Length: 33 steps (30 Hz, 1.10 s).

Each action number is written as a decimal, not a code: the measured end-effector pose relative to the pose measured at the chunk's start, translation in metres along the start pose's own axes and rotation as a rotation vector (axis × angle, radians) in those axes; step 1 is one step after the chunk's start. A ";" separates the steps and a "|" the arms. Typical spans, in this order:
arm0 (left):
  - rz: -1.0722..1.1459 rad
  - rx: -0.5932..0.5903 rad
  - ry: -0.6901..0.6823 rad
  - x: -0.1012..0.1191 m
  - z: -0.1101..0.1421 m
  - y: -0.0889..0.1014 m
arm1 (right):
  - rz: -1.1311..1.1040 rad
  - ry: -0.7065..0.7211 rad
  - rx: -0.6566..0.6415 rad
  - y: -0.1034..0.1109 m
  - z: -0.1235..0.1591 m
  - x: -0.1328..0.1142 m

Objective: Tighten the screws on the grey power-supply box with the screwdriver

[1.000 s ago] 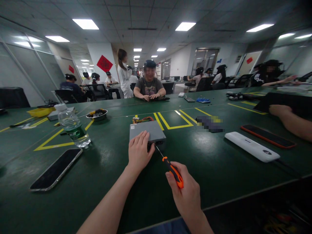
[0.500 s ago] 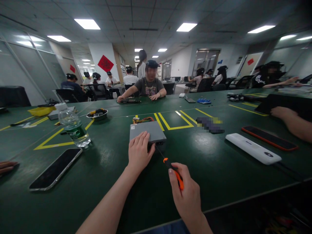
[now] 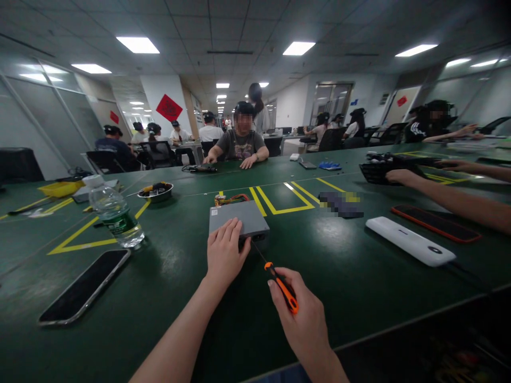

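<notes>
A grey computer power supply unit [image 3: 235,214] lies on the green table, its bundle of coloured wires [image 3: 231,198] at the far side. Over its near left part my left hand [image 3: 225,247] grips it, fingers across the top and thumb at the near face. My right hand [image 3: 299,303] is closed round the orange and black handle of a screwdriver [image 3: 282,287]. The thin shaft points up and left to the unit's near face, beside my left thumb. Exactly where the tip sits is too dark to tell.
Left stand a water bottle [image 3: 115,215], a phone [image 3: 85,287] and a metal bowl [image 3: 155,192] of tools. To the right lie a white power bank [image 3: 409,241] and an orange-edged phone [image 3: 435,223]. A co-worker's arms [image 3: 451,194] reach in from the right; another person [image 3: 241,143] sits opposite.
Both my hands keep nearly the same pose on the unit and screwdriver. The co-worker on the right has moved a black object farther back. A standing person behind has walked rightward.
</notes>
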<state>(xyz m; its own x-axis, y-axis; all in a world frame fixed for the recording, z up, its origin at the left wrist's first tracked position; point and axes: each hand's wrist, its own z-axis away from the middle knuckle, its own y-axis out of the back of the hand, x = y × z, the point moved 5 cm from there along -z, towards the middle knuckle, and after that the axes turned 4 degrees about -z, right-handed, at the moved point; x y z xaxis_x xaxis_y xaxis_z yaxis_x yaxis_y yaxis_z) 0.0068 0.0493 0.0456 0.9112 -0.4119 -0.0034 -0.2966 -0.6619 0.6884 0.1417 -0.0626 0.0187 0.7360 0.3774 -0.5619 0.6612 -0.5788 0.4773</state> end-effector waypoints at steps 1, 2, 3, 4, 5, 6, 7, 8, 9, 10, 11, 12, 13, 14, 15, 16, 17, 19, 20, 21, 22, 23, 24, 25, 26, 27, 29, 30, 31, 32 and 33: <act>0.000 -0.001 -0.001 0.000 0.000 0.000 | -0.005 -0.019 0.006 0.002 0.001 0.002; 0.001 -0.004 -0.004 0.000 0.000 0.000 | -0.009 -0.024 0.023 0.005 0.002 0.004; 0.001 -0.006 -0.007 0.000 0.000 0.000 | -0.007 -0.016 0.052 0.008 0.003 0.006; 0.001 -0.006 -0.010 0.000 0.000 0.001 | 0.002 -0.006 0.088 0.011 0.004 0.007; 0.002 -0.004 -0.014 0.000 0.000 0.001 | 0.013 -0.007 0.120 0.014 0.005 0.009; 0.003 -0.001 -0.018 0.000 0.000 0.001 | 0.027 -0.020 0.143 0.016 0.005 0.011; 0.004 0.003 -0.020 0.000 0.000 0.002 | 0.040 -0.038 0.154 0.018 0.004 0.012; 0.006 0.008 -0.020 0.000 0.000 0.002 | 0.048 -0.057 0.157 0.018 0.003 0.014; 0.007 0.010 -0.021 0.000 0.000 0.002 | 0.053 -0.071 0.157 0.018 0.002 0.014; 0.008 0.010 -0.020 0.000 0.000 0.002 | 0.053 -0.080 0.155 0.018 0.001 0.014; 0.010 0.006 -0.018 0.000 0.000 0.002 | 0.051 -0.084 0.153 0.018 0.000 0.013; 0.011 0.001 -0.016 0.000 0.000 0.002 | 0.050 -0.089 0.152 0.018 0.000 0.013; 0.013 -0.003 -0.015 0.000 0.000 0.001 | 0.049 -0.095 0.151 0.018 -0.001 0.012; 0.015 -0.005 -0.013 0.000 0.000 0.001 | 0.048 -0.101 0.152 0.018 -0.001 0.012; 0.017 -0.005 -0.012 0.000 0.000 0.001 | 0.048 -0.107 0.153 0.018 -0.001 0.012; 0.019 -0.002 -0.012 0.000 0.000 0.001 | 0.048 -0.115 0.154 0.018 -0.001 0.012; 0.020 0.002 -0.012 0.000 -0.001 0.002 | 0.050 -0.124 0.155 0.018 -0.001 0.012; 0.020 0.004 -0.015 0.000 -0.001 0.003 | 0.053 -0.142 0.155 0.019 -0.001 0.014; 0.019 0.001 -0.017 0.000 -0.001 0.003 | 0.054 -0.152 0.155 0.019 -0.001 0.015; 0.017 -0.003 -0.019 0.000 -0.001 0.003 | 0.054 -0.162 0.154 0.019 0.000 0.016; 0.014 -0.007 -0.019 0.000 -0.001 0.003 | 0.052 -0.171 0.153 0.019 0.000 0.017; 0.012 -0.010 -0.017 0.000 -0.001 0.003 | 0.049 -0.180 0.152 0.019 0.000 0.018; 0.011 -0.011 -0.016 0.000 -0.001 0.003 | 0.046 -0.189 0.150 0.019 0.000 0.018; 0.010 -0.010 -0.013 0.000 0.000 0.003 | 0.042 -0.196 0.150 0.019 0.000 0.019; 0.010 -0.009 -0.012 0.000 0.000 0.002 | 0.040 -0.202 0.152 0.019 0.000 0.019; 0.010 -0.010 -0.011 0.000 0.000 0.002 | 0.037 -0.206 0.155 0.020 0.001 0.019; 0.008 -0.015 -0.010 -0.001 0.000 0.001 | 0.034 -0.215 0.163 0.020 0.001 0.019; 0.007 -0.017 -0.009 -0.001 0.000 0.001 | 0.034 -0.219 0.165 0.019 0.001 0.019; 0.007 -0.019 -0.008 -0.001 0.000 0.001 | 0.032 -0.221 0.165 0.019 0.001 0.020; 0.007 -0.017 -0.006 -0.001 0.000 0.001 | 0.028 -0.222 0.162 0.019 0.002 0.020; 0.009 -0.015 -0.004 -0.001 0.000 0.001 | 0.025 -0.224 0.157 0.019 0.002 0.020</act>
<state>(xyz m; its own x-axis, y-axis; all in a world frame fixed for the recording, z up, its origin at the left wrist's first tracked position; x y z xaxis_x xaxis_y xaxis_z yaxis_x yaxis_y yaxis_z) 0.0056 0.0490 0.0466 0.9073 -0.4204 -0.0001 -0.3006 -0.6488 0.6991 0.1686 -0.0671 0.0154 0.6896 0.2024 -0.6954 0.6001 -0.6971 0.3922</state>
